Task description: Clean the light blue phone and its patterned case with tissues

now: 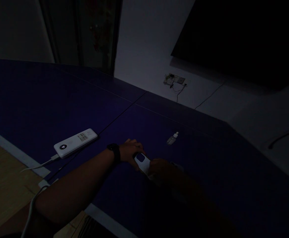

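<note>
A pale phone case [144,162] is between my hands, low over the dark blue surface. Blue shows through its camera cutout. My left hand [132,151], with a black watch [114,152] on the wrist, grips the camera end, thumb on the near edge and fingers round the far side. My right hand [160,168], deep in shadow, closes on the other end and covers part of it. Beyond my right hand lies a small clear dropper bottle [172,138] with a white top.
A white power bank [76,142] with a lit display lies at left, a white cable [42,164] plugged into it. A thin dark seam or cord crosses the blue tabletop [104,109]. Wall sockets [175,79] with wires and a large black screen [233,43] are behind.
</note>
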Demonstrator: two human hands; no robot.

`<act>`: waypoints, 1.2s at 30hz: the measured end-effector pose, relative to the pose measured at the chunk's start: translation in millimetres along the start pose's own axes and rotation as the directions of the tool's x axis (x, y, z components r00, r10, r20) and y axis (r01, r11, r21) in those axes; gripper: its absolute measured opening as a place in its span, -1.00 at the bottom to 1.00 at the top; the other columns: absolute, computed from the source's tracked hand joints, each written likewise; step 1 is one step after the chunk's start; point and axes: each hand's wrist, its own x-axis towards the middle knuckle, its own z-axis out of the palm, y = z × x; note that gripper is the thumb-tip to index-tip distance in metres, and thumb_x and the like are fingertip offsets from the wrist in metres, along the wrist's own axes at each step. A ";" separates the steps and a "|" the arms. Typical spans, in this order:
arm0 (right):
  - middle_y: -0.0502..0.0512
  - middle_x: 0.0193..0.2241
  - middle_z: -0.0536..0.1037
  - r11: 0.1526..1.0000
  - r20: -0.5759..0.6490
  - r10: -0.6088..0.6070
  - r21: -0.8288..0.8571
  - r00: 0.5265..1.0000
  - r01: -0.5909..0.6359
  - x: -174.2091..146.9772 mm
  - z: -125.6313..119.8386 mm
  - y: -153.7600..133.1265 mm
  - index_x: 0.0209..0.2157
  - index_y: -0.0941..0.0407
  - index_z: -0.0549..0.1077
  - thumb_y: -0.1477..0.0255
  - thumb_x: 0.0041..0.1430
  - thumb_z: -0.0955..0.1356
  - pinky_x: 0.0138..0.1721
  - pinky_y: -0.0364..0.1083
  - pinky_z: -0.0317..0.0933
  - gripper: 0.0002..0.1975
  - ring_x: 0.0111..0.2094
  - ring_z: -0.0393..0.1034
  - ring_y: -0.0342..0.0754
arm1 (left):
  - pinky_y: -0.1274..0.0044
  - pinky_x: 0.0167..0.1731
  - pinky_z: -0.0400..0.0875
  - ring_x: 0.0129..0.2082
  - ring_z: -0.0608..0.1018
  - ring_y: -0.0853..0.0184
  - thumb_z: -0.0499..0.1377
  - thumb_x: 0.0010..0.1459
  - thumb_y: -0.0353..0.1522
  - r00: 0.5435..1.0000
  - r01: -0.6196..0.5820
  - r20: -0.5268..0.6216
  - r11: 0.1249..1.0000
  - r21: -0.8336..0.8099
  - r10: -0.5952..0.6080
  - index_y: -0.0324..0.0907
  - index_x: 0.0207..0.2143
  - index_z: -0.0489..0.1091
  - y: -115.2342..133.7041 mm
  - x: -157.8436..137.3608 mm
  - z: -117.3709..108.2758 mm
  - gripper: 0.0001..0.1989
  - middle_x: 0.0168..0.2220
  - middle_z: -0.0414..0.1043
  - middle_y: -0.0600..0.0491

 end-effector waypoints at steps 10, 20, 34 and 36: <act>0.08 -0.22 0.66 0.996 -0.113 -0.081 0.019 0.990 0.084 21.7 7.5 6.9 -0.24 0.10 0.63 0.66 0.18 0.35 -0.03 -0.08 0.30 -0.75 -0.14 0.52 -0.05 | 0.26 0.05 0.12 0.06 0.38 0.06 0.44 -0.11 0.09 1.000 0.010 0.015 1.000 0.014 -0.010 0.09 0.08 0.44 1.6 1.4 -1.4 -0.28 0.09 0.44 0.06; 0.09 -0.17 0.63 0.996 -0.192 -0.090 0.006 0.977 0.093 54.7 8.0 0.6 -0.23 0.05 0.62 0.48 0.27 0.38 0.04 -0.03 0.25 -0.86 -0.06 0.47 0.00 | 0.26 0.03 0.14 0.02 0.38 0.07 0.41 -0.07 0.10 1.000 0.018 0.014 1.000 0.008 -0.018 -0.03 0.04 0.43 -4.7 3.6 5.8 -0.30 0.07 0.45 0.01; 0.17 -0.23 0.61 0.997 -0.131 0.062 -0.025 0.989 -0.066 59.9 5.7 -16.6 -0.33 0.15 0.59 0.52 0.19 0.41 -0.06 -0.04 0.30 -0.92 -0.13 0.48 0.05 | 0.30 -0.02 0.14 0.02 0.38 0.06 0.43 -0.12 0.11 1.000 0.013 0.011 1.000 0.024 -0.013 0.01 0.02 0.46 -3.5 3.9 3.4 -0.30 0.06 0.45 0.02; 0.15 -0.22 0.63 0.996 -0.090 0.081 -0.018 0.993 -0.083 44.0 2.9 -14.5 -0.31 0.14 0.59 0.58 0.22 0.35 -0.08 -0.08 0.31 -0.84 -0.16 0.51 0.00 | 0.30 0.00 0.13 0.03 0.37 0.06 0.43 -0.12 0.11 1.000 0.007 0.007 1.000 0.023 -0.007 0.04 0.05 0.45 -3.0 3.2 2.5 -0.29 0.08 0.44 0.03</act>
